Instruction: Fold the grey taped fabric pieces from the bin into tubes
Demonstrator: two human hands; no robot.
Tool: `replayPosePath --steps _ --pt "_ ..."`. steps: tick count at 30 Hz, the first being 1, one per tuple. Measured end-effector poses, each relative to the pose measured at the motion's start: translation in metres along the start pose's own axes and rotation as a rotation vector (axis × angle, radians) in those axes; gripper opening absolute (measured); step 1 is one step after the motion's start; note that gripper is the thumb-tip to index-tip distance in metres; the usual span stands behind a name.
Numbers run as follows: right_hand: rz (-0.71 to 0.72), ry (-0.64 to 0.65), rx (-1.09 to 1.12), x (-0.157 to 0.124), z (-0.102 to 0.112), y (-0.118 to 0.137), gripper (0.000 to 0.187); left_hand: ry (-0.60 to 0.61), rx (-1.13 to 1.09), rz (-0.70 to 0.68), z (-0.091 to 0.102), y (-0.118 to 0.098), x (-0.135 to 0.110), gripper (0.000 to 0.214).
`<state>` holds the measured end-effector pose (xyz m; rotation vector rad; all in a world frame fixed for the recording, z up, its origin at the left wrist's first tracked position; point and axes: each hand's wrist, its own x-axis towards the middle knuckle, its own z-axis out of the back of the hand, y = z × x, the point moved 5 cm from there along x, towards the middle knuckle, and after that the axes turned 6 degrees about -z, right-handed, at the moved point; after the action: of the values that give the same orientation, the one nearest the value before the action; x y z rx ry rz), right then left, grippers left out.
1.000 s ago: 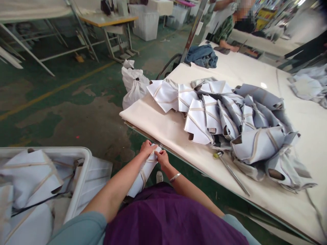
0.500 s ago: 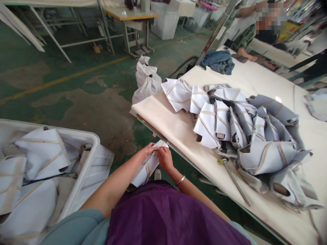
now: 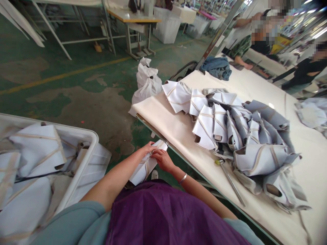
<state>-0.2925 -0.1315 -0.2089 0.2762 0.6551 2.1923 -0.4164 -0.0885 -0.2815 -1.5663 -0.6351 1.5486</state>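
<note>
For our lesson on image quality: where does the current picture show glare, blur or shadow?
In the head view, a small bright spot, possibly glare, marks the cream table; upper-right lights look washed out; left hand and right hand are slightly soft; floor under the table lies dark.

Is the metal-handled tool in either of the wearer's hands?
No, the metal-handled tool lies on the table, while the left hand and right hand are both at a white piece.
</note>
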Motion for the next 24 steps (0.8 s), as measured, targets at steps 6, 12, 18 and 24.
replayPosePath --steps 6,12,18,24 --pt "0.042 0.021 -0.053 -0.014 -0.003 -0.002 0.052 0.008 0.189 -0.220 0.021 0.004 -0.015 0.084" --pt "0.057 0.037 -0.033 -0.022 -0.005 -0.008 0.056 0.044 0.230 -0.273 0.028 0.009 -0.020 0.075" --pt "0.013 -0.053 0.037 -0.012 -0.008 0.010 0.045 0.027 0.183 -0.219 0.021 0.007 -0.020 0.066" --pt "-0.007 -0.057 0.112 -0.012 -0.023 0.025 0.036 0.027 0.193 -0.255 0.017 0.011 -0.024 0.063"
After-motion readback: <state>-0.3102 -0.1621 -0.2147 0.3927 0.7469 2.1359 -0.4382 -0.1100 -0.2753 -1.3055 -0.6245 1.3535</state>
